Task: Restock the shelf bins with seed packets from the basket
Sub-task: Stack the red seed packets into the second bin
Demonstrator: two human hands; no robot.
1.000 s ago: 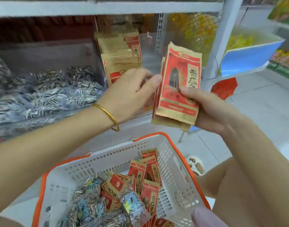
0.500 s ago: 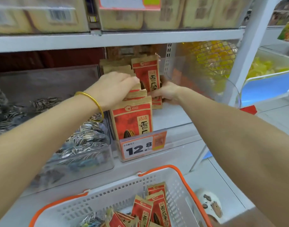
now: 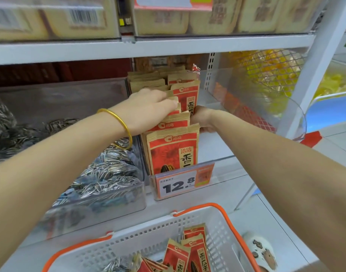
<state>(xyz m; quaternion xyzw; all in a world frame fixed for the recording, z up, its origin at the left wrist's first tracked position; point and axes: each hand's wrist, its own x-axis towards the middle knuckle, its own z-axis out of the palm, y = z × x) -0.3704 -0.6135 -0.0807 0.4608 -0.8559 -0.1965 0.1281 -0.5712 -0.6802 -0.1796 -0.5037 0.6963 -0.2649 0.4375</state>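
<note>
Head view: both hands reach into a narrow clear bin [image 3: 204, 79] on the middle shelf [image 3: 213, 146], where a row of red-and-tan seed packets [image 3: 173, 152] stands upright, one behind another. The left hand [image 3: 148, 108], with a gold bangle [image 3: 120, 124] on its wrist, lies across the top edges of the packets in the middle of the row, its fingers stretched forward and resting on them rather than closed around any. The right hand [image 3: 202, 118] is pressed against the right side of the same row; its fingers are hidden behind the packets, so I cannot tell whether it grips one. A price tag [image 3: 180, 185] reading 12.8 sits at the front of the bin, just below the foremost packet. To the left, a wider clear bin [image 3: 129, 197] holds silver striped packs [image 3: 103, 173]. Below the arms, a white basket [image 3: 148, 240] with an orange rim holds loose red packets [image 3: 178, 256] leaning at its right side and a few silver ones at its left. A patterned shoe [image 3: 264, 252] shows on the floor beside the basket.
</note>
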